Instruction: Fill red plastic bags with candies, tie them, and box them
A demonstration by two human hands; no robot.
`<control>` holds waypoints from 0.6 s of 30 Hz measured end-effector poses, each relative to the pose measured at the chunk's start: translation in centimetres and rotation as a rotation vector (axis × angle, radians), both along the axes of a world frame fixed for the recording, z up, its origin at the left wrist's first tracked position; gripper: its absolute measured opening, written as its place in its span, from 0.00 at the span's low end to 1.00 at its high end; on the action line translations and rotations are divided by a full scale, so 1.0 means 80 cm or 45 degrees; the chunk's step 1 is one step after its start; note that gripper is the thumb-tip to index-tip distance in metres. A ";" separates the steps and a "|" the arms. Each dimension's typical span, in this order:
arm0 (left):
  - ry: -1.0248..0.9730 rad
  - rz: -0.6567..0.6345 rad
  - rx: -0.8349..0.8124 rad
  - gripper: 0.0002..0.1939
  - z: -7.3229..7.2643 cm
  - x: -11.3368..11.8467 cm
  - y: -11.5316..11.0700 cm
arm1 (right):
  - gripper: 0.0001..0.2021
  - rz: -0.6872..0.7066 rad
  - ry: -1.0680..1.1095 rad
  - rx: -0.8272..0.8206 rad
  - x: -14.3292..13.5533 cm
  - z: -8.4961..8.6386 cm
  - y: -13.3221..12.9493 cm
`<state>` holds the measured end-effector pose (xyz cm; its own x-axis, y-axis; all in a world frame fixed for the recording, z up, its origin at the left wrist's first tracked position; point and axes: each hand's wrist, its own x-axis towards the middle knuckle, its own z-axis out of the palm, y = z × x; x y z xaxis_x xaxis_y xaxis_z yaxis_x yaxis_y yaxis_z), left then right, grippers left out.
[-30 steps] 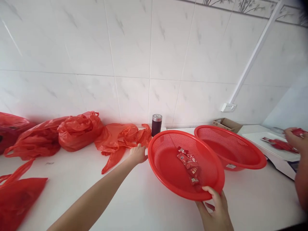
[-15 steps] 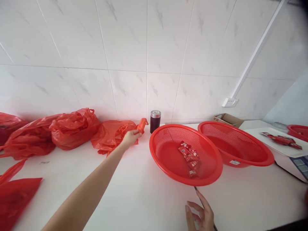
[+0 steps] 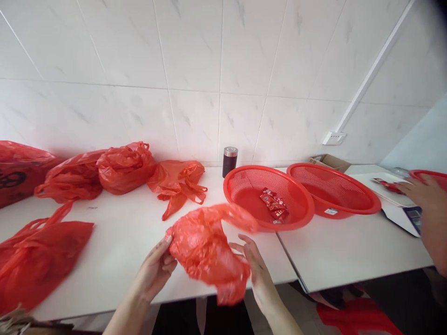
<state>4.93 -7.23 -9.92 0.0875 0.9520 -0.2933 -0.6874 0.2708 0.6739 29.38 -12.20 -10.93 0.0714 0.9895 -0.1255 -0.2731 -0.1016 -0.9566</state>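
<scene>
A crumpled, thin red plastic bag (image 3: 206, 246) hangs in the air above the front of the white table. Its left side is pinched between the thumb and fingers of my left hand (image 3: 157, 267). At the bag's right edge is my right hand (image 3: 258, 270), fingers spread and partly behind the plastic; whether they touch it I cannot tell. Just beyond, a red plastic basket (image 3: 233, 186) has several small red wrapped packets (image 3: 275, 204) inside. Another flat red bag (image 3: 179, 179) lies on the table behind the held one.
Several red bags, including a full one (image 3: 125, 170), line the wall on the left; another (image 3: 52, 256) lies nearer. A dark tumbler (image 3: 229, 163) stands by the wall. Right of it are a second basket (image 3: 331, 202) and a scale (image 3: 401, 209), with another person's hand (image 3: 428, 200) over it.
My left hand has come back from the wall side with a red bag, now held near me. My right hand has moved left to it. Another person's hand has appeared at the scale.
</scene>
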 end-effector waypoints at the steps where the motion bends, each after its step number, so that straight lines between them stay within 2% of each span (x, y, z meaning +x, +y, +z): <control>1: 0.031 -0.025 -0.029 0.18 -0.011 -0.002 -0.015 | 0.28 0.055 0.020 -0.011 -0.007 0.003 -0.003; 3: 0.141 -0.089 -0.038 0.16 -0.022 -0.006 -0.040 | 0.24 0.166 -0.035 -0.012 -0.023 0.009 -0.015; 5: 0.274 -0.128 0.002 0.15 -0.026 -0.009 -0.058 | 0.16 0.246 -0.171 0.006 -0.038 0.013 -0.032; 8: 0.413 -0.079 0.067 0.15 -0.026 -0.015 -0.071 | 0.09 0.296 -0.235 0.044 -0.054 0.014 -0.049; 14: 0.583 0.064 0.119 0.18 -0.027 -0.028 -0.071 | 0.12 0.286 0.290 0.023 -0.060 0.005 -0.045; 16: 0.653 0.126 0.185 0.17 -0.027 -0.025 -0.068 | 0.14 0.296 0.255 0.041 -0.059 0.007 -0.048; 18: 0.726 0.190 0.259 0.16 -0.027 -0.017 -0.068 | 0.16 0.287 -0.041 0.123 -0.058 0.012 -0.057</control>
